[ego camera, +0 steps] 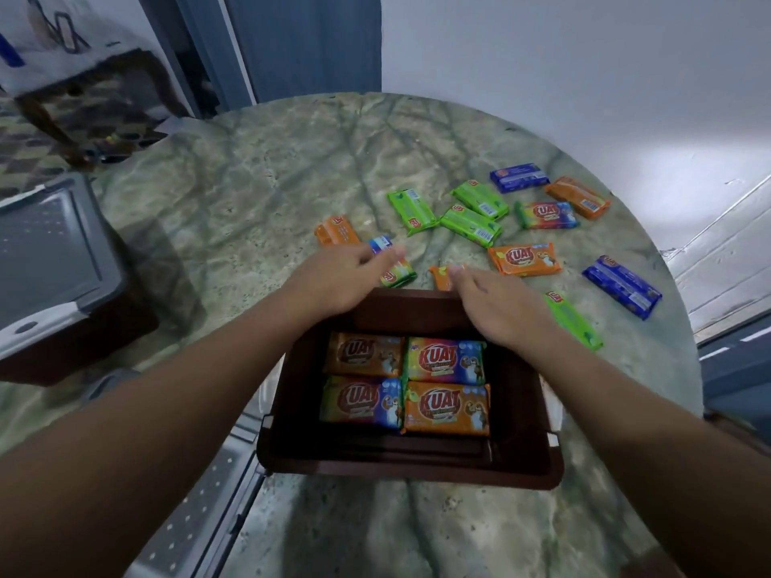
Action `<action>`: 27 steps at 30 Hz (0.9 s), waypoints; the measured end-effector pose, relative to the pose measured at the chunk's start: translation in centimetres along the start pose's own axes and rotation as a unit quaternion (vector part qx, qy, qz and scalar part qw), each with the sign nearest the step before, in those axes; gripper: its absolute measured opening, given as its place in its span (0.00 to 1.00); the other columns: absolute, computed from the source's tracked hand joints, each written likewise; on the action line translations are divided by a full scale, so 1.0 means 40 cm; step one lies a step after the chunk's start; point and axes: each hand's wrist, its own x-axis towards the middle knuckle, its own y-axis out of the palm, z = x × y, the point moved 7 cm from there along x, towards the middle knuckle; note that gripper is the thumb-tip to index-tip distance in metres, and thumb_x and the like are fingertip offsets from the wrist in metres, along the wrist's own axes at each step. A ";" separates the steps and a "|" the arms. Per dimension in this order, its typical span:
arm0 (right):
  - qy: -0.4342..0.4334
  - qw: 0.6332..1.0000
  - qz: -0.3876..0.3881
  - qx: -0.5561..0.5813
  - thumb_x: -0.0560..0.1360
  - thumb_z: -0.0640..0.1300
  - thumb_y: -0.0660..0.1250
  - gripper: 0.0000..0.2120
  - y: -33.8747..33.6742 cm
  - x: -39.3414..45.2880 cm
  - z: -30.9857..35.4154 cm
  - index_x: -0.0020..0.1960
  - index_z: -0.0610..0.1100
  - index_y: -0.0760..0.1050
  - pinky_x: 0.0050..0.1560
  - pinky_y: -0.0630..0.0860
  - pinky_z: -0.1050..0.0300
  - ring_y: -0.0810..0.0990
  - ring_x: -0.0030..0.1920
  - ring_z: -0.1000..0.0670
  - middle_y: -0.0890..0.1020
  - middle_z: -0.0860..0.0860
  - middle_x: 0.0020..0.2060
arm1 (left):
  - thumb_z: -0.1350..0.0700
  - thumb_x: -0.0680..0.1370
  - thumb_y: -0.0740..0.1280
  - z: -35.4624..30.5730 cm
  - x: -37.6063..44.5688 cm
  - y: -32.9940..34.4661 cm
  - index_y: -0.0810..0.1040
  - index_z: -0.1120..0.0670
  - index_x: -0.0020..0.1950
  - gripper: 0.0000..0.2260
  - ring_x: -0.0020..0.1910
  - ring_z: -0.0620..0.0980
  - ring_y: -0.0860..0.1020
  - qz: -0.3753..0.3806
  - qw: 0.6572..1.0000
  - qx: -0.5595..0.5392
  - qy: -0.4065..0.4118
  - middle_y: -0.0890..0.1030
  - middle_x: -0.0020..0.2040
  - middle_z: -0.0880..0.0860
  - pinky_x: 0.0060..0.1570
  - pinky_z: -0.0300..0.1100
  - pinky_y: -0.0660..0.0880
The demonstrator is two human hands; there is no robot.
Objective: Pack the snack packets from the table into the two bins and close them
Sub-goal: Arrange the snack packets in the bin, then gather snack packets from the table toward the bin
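Observation:
An open brown bin stands on the table right in front of me, with several snack packets lying flat inside. My left hand reaches past the bin's far rim, fingers extended over a blue-tipped packet and a multicoloured packet. My right hand stretches beyond the far rim too, its fingertips at a small orange packet. Neither hand plainly grips anything. Several more green, orange and blue packets lie scattered farther back and to the right.
A second bin with a grey lid sits at the table's left edge. Another grey lid lies beside the open bin at lower left. The round marble table meets a white wall behind; a chair stands far left.

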 end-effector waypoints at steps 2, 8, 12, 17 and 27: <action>0.014 1.000 0.023 0.013 0.84 0.63 0.49 0.23 -0.008 0.053 0.002 0.49 0.50 0.76 0.60 0.73 0.44 0.78 0.60 0.39 0.82 0.44 0.55 | 0.38 0.84 0.56 -0.025 0.064 -0.011 0.73 0.49 0.40 0.20 0.46 0.53 0.78 -0.020 0.999 0.024 0.032 0.79 0.41 0.50 0.44 0.49 0.72; 0.070 0.993 0.099 -0.013 0.81 0.59 0.65 0.22 -0.003 0.173 0.007 0.60 0.40 0.79 0.56 0.71 0.53 0.78 0.62 0.41 0.81 0.43 0.59 | 0.57 0.80 0.67 -0.038 0.230 0.066 0.78 0.52 0.63 0.12 0.60 0.55 0.77 0.090 0.980 0.163 0.071 0.80 0.62 0.55 0.53 0.44 0.73; 0.110 0.981 0.147 -0.067 0.76 0.55 0.73 0.32 0.034 0.209 -0.007 0.72 0.39 0.70 0.61 0.73 0.51 0.75 0.67 0.39 0.76 0.41 0.68 | 0.61 0.80 0.64 -0.019 0.270 0.138 0.72 0.51 0.72 0.20 0.64 0.60 0.74 0.119 0.930 0.321 0.136 0.74 0.66 0.59 0.57 0.52 0.75; 0.123 0.969 0.176 -0.124 0.81 0.49 0.68 0.38 0.080 0.237 -0.020 0.82 0.38 0.52 0.68 0.69 0.50 0.67 0.76 0.39 0.65 0.39 0.78 | 0.56 0.79 0.70 0.007 0.298 0.189 0.60 0.46 0.79 0.31 0.74 0.59 0.63 0.139 0.879 0.432 0.148 0.65 0.74 0.55 0.61 0.57 0.71; 0.154 0.961 0.174 -0.152 0.74 0.52 0.75 0.48 0.115 0.263 -0.039 0.81 0.40 0.50 0.70 0.68 0.41 0.65 0.76 0.35 0.63 0.37 0.77 | 0.57 0.80 0.67 -0.013 0.297 0.162 0.64 0.43 0.76 0.26 0.73 0.60 0.62 0.056 0.882 0.434 0.175 0.64 0.74 0.57 0.67 0.58 0.66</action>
